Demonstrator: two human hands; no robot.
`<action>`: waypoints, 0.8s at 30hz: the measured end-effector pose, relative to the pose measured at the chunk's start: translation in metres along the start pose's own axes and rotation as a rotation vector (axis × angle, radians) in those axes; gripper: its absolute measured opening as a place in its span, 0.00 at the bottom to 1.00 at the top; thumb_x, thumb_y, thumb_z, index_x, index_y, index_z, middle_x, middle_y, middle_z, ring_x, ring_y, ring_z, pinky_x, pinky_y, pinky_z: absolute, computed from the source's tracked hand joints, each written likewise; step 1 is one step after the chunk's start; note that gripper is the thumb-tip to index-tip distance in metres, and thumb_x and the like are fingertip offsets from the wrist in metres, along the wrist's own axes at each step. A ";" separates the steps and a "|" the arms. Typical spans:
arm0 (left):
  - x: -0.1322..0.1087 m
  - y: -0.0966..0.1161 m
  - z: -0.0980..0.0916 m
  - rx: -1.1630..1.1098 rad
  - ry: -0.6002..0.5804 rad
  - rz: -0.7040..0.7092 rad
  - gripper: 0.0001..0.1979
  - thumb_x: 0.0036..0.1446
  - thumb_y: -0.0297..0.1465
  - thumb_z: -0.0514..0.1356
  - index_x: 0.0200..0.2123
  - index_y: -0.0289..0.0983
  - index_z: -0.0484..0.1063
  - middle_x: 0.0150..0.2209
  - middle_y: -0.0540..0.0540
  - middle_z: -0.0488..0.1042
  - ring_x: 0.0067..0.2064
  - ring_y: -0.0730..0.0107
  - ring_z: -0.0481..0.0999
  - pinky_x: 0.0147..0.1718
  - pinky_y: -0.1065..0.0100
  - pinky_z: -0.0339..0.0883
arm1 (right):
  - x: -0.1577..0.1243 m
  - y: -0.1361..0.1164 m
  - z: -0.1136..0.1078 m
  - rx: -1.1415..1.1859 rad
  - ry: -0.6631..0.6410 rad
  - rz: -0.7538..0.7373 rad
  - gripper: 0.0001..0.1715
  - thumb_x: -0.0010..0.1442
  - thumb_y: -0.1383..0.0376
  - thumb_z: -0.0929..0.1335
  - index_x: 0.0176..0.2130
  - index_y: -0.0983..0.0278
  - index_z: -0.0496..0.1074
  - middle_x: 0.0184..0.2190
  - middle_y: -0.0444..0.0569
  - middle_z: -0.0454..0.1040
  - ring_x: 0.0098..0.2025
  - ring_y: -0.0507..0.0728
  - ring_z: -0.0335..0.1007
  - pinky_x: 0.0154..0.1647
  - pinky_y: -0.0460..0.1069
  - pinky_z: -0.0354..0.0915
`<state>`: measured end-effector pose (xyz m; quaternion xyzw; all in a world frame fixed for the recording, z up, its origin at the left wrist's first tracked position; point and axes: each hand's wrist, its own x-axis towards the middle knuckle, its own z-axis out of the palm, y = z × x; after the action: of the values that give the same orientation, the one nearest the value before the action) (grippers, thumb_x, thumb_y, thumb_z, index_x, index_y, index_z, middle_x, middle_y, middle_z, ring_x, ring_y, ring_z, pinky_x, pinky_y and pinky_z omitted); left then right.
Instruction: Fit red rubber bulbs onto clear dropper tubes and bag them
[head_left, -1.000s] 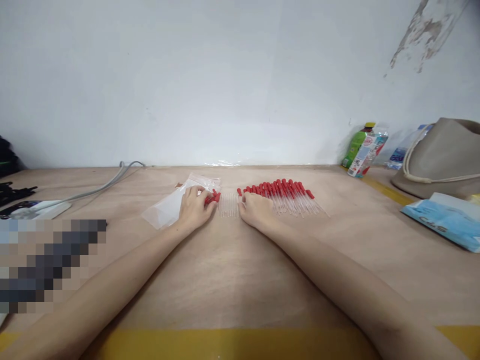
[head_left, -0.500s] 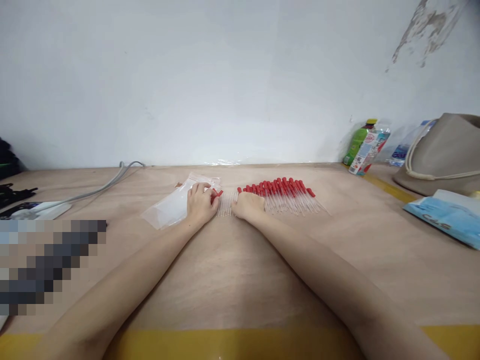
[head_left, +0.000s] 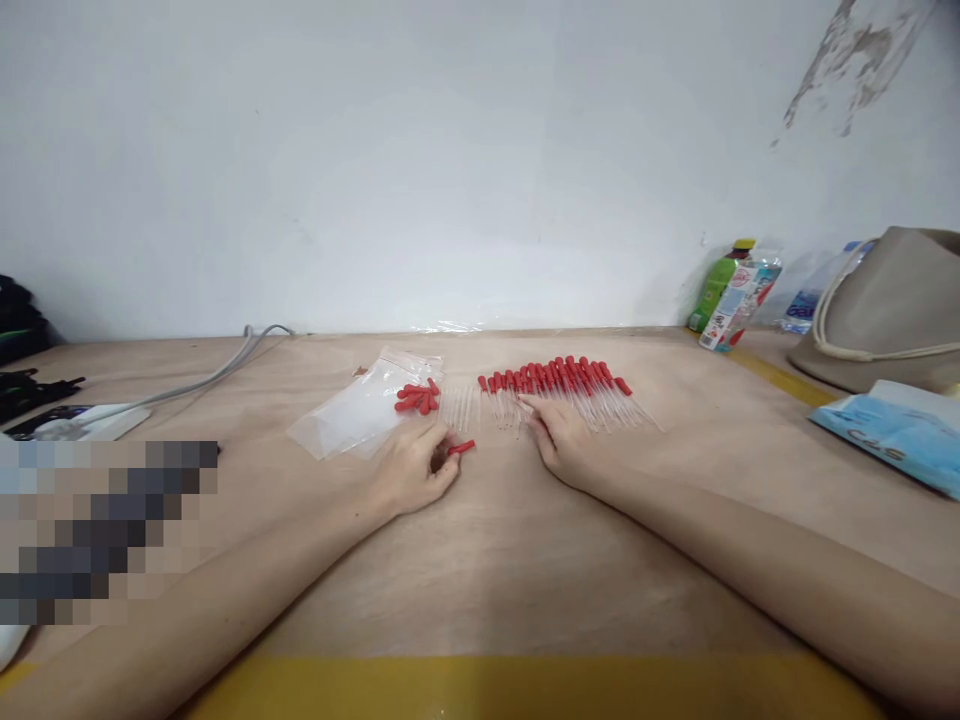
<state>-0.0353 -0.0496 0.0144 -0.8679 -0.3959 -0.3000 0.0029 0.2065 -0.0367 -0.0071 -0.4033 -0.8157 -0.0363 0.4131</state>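
Wooden table looks smooth and bare in front, so anything round could roll across it. A row of droppers with red tops lies side by side right of centre. The right hand lies flat on the wood, fingers stretched and close together, tips on the glass ends at the row's left, gripping nothing; a sideways nudge there could fan the row out or snap a thin stem. A plastic bag lies left of centre with a heap of caps on its right end. The left hand is curled just before it, thumb and forefinger pinched on one red cap low over the table; the hold looks slight and the cap could slip away. Hard to see: a blurred patch masks the left side, a tan bag is cut by the right edge, the glass tubes between heap and row nearly vanish against the wood and can't be counted, and the pinch sits partly behind knuckles
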 end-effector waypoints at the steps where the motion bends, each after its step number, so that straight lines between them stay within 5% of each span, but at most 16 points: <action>1: 0.000 0.002 0.000 -0.017 -0.021 -0.004 0.07 0.50 0.26 0.55 0.35 0.36 0.66 0.28 0.49 0.69 0.30 0.69 0.68 0.30 0.67 0.63 | -0.004 0.001 -0.004 -0.006 -0.033 -0.037 0.17 0.62 0.66 0.55 0.49 0.66 0.62 0.39 0.53 0.70 0.43 0.56 0.64 0.44 0.50 0.60; 4: 0.005 0.005 0.002 -0.049 -0.042 0.024 0.10 0.51 0.29 0.56 0.39 0.37 0.68 0.32 0.47 0.70 0.33 0.69 0.69 0.33 0.67 0.64 | -0.007 -0.002 -0.011 -0.005 -0.090 -0.059 0.15 0.62 0.68 0.56 0.45 0.66 0.66 0.37 0.52 0.70 0.40 0.55 0.65 0.41 0.49 0.60; 11: 0.011 0.006 0.011 -0.102 -0.004 0.042 0.07 0.57 0.30 0.54 0.32 0.37 0.71 0.33 0.47 0.69 0.35 0.70 0.69 0.35 0.69 0.62 | -0.003 -0.028 -0.014 0.042 -0.117 0.017 0.09 0.60 0.66 0.60 0.35 0.65 0.67 0.30 0.48 0.71 0.33 0.52 0.65 0.37 0.48 0.60; 24: 0.001 0.010 0.008 -0.312 -0.054 -0.121 0.07 0.60 0.33 0.49 0.37 0.37 0.64 0.26 0.52 0.69 0.27 0.74 0.69 0.30 0.72 0.63 | -0.009 -0.035 -0.008 0.113 -0.114 -0.052 0.09 0.61 0.64 0.59 0.35 0.64 0.66 0.30 0.47 0.72 0.33 0.52 0.65 0.37 0.49 0.57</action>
<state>-0.0235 -0.0540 0.0103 -0.8402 -0.3959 -0.3341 -0.1603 0.1903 -0.0691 0.0018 -0.3593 -0.8489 0.0222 0.3870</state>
